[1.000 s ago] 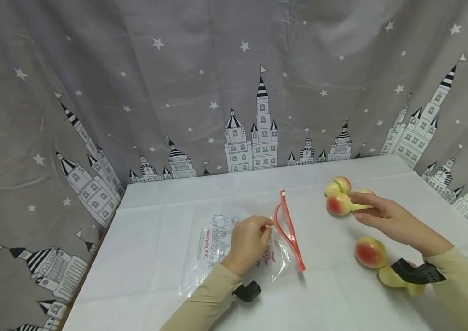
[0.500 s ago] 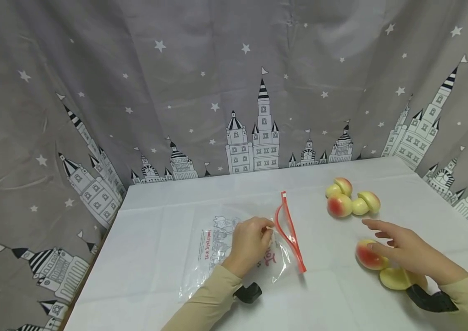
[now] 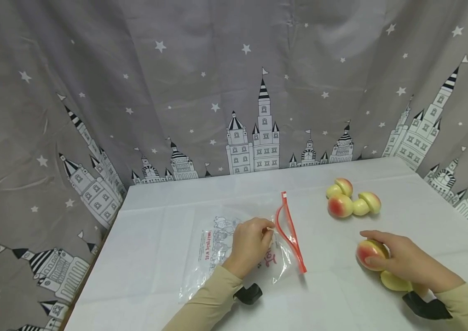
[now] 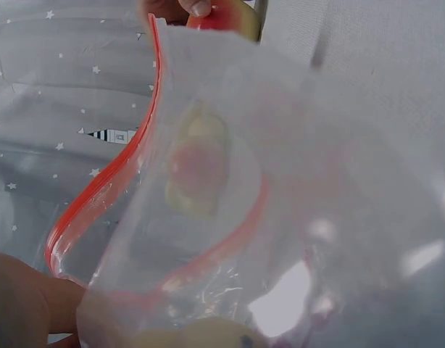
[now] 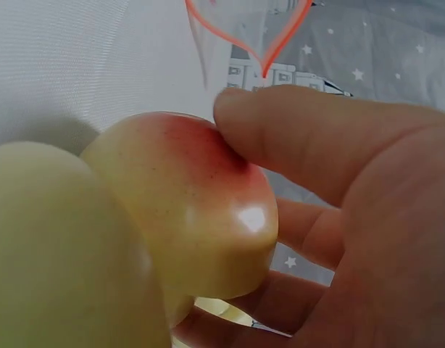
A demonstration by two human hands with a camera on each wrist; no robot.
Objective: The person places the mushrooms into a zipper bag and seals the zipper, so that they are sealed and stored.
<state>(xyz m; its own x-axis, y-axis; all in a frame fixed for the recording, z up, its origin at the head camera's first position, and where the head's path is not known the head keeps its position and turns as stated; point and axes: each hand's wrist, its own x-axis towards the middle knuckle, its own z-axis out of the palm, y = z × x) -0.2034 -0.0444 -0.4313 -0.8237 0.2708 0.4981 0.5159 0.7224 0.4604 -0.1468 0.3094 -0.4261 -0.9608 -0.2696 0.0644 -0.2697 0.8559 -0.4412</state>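
Observation:
A clear plastic zip bag (image 3: pixel 200 257) with a red zipper strip (image 3: pixel 294 246) lies on the white table, its mouth parted toward the right. My left hand (image 3: pixel 250 243) pinches the bag near that mouth, and the left wrist view shows the fingers (image 4: pixel 56 301) at its edge. On the right, my right hand (image 3: pixel 413 262) grips a yellow toy fruit piece with a red blush (image 3: pixel 367 252), peach-like in look. Thumb on one side and fingers curled under the other, it surrounds the blushed piece (image 5: pixel 201 188). A plain yellow piece (image 3: pixel 393 281) sits beside it, partly under the hand.
Farther back on the right stands a group of similar toy fruit pieces (image 3: pixel 340 205), several of them touching. Behind the table hangs a grey curtain (image 3: pixel 200 92) printed with castles and stars. Black wrist camera straps (image 3: pixel 248 294) stick out below each hand.
My right hand has drawn back from the rear group toward the front and lowered onto the blushed toy fruit piece, which it now grips. The left hand stays at the bag.

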